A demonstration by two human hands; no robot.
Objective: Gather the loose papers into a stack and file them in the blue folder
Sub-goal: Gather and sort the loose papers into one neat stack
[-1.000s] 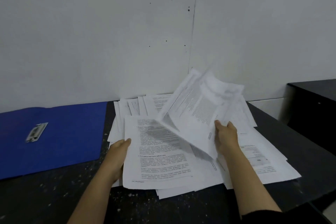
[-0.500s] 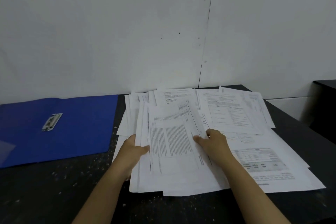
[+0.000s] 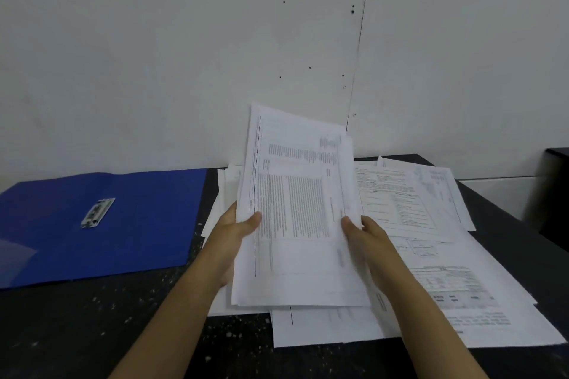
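Note:
A bundle of printed white sheets (image 3: 295, 218) is lifted and tilted up above the table. My left hand (image 3: 237, 228) grips its left edge, thumb on the front. My right hand (image 3: 363, 231) grips its right edge the same way. More loose papers (image 3: 431, 240) lie spread flat under and to the right of the bundle. The blue folder (image 3: 101, 224) lies open on the left of the table, with a metal clip (image 3: 98, 212) near its middle.
The dark speckled table (image 3: 92, 323) runs up to a white wall (image 3: 184, 55). A dark cabinet (image 3: 554, 194) stands at the far right, beyond the table's right edge.
The sheets that lay flat under both hands are now raised off the pile and tilted upright. Both hands shifted to grip the bundle's side edges.

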